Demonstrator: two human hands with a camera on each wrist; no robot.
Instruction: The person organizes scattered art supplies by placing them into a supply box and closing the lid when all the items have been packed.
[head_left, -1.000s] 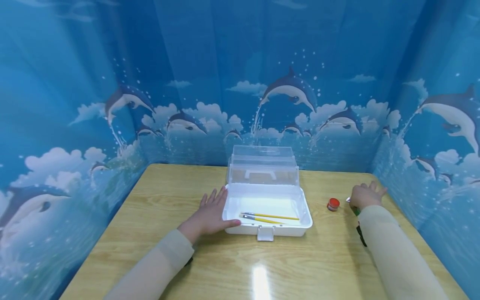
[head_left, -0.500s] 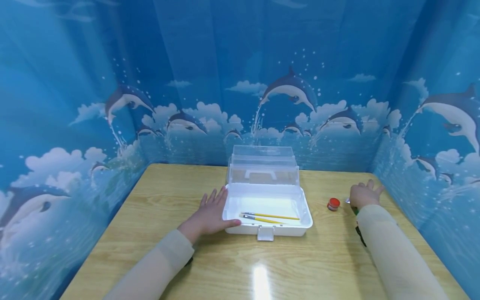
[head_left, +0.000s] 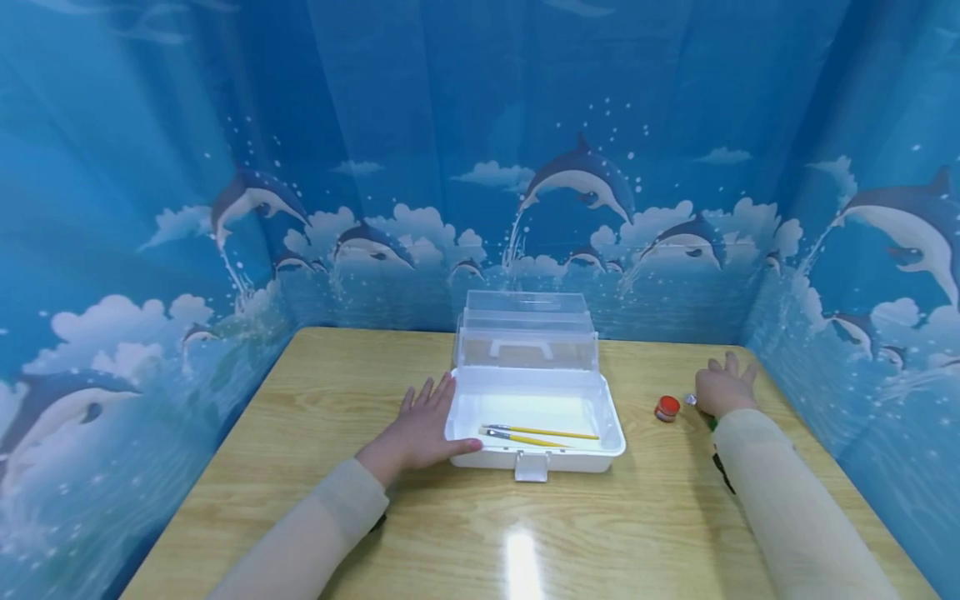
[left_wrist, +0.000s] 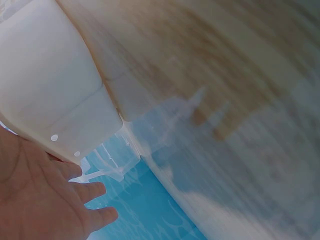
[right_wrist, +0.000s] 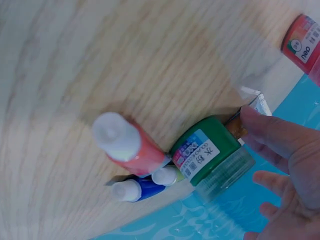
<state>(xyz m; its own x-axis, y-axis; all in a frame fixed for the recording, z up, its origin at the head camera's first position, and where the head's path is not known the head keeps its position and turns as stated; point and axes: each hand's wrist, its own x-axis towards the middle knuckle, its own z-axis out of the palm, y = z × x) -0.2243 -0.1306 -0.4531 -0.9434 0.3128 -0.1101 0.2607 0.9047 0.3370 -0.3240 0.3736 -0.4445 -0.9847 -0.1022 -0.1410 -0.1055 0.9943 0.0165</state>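
My left hand (head_left: 420, 429) rests with spread, straight fingers against the left side of a white plastic box (head_left: 570, 462). The box's clear lid (head_left: 528, 325) stands raised behind it. Inside lie two yellow paintbrushes (head_left: 551, 432). At the right, thumb and index finger of my right hand (head_left: 723, 393) pinch a small brown paint tube (right_wrist: 236, 126) by its silver crimped end; the other fingers are apart from it. Beside the tube is a green gouache jar (right_wrist: 205, 150), mostly hidden in the head view. A red-lidded paint jar (head_left: 667, 408) stands left of that hand.
Near the green jar, the right wrist view has a red paint tube (right_wrist: 142, 155), a blue tube (right_wrist: 150, 189) and a lime-green tube (right_wrist: 167, 175), all white-capped. A dolphin-print curtain (head_left: 450, 167) encloses the wooden table (head_left: 615, 533) at the back and sides.
My right hand has shifted slightly left, and the tube's silver end has come closer to the red-lidded jar. My left hand and the box have stayed put.
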